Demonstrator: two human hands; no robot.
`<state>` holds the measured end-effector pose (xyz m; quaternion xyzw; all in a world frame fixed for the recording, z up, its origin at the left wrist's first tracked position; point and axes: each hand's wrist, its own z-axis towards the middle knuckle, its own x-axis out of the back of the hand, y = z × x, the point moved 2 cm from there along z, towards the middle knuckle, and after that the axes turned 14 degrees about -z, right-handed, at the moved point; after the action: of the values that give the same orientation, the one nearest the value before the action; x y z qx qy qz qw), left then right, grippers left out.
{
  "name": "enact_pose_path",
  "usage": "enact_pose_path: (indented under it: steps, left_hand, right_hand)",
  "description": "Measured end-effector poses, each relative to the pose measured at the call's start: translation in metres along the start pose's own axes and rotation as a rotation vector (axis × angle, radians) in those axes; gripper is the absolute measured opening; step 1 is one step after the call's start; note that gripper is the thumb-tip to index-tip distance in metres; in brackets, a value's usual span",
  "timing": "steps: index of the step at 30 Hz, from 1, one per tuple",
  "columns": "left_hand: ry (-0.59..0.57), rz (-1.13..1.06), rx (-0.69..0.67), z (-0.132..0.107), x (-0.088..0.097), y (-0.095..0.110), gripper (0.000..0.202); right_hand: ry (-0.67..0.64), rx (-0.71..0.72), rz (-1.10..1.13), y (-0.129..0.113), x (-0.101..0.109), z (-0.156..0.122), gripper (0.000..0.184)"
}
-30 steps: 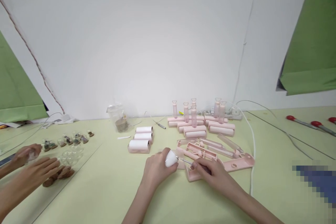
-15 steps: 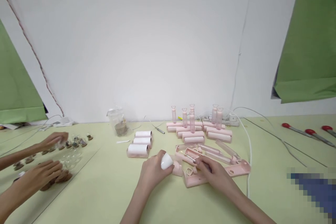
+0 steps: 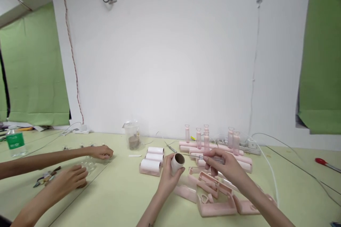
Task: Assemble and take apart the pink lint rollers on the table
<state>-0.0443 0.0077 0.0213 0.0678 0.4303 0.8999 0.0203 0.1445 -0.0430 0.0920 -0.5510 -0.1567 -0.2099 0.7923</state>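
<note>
My left hand (image 3: pixel 167 177) is closed around a white paper roll (image 3: pixel 177 161), held up above the table with its brown cardboard core facing me. My right hand (image 3: pixel 226 168) is closed on a thin clear pink rod with a metal tip (image 3: pixel 204 156), held level and pointing left toward the roll's open end. Below both hands lie open pink plastic cases and loose pink parts (image 3: pixel 215 202) on the pale green table (image 3: pixel 119 198).
Three white rolls in pink holders (image 3: pixel 152 159) lie left of my hands. Pink handles stand upright on more rollers (image 3: pixel 206 138) by the wall, beside a power strip (image 3: pixel 247 145). Another person's two hands (image 3: pixel 71 179) work at small glass bottles on the left. A plastic cup (image 3: pixel 132 136) stands behind.
Both my hands have risen off the table. The roll has turned so its core faces me, the rod has been lifted level with it, and the camera has tilted upward.
</note>
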Motion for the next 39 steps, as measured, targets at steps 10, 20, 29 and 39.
enact_pose_path:
  steps: [10,20,29,39]
  left_hand:
    - [-0.146,-0.174,0.095,-0.003,-0.004,-0.006,0.038]
    - [-0.057,-0.161,0.127,-0.005,0.01,-0.022,0.039]
    - [-0.089,-0.074,0.04,-0.003,0.015,-0.012,0.038]
    - [-0.182,0.5,-0.192,-0.017,0.002,0.012,0.055]
  right_hand:
    - [-0.126,0.236,-0.454,-0.014,-0.053,0.035,0.018]
    - [-0.117,0.297,-0.518,-0.011,-0.077,0.051,0.013]
    - [0.019,0.26,-0.38,-0.016,-0.065,0.045,0.016]
    - [0.419,-0.131,0.066,0.025,0.03,-0.028,0.035]
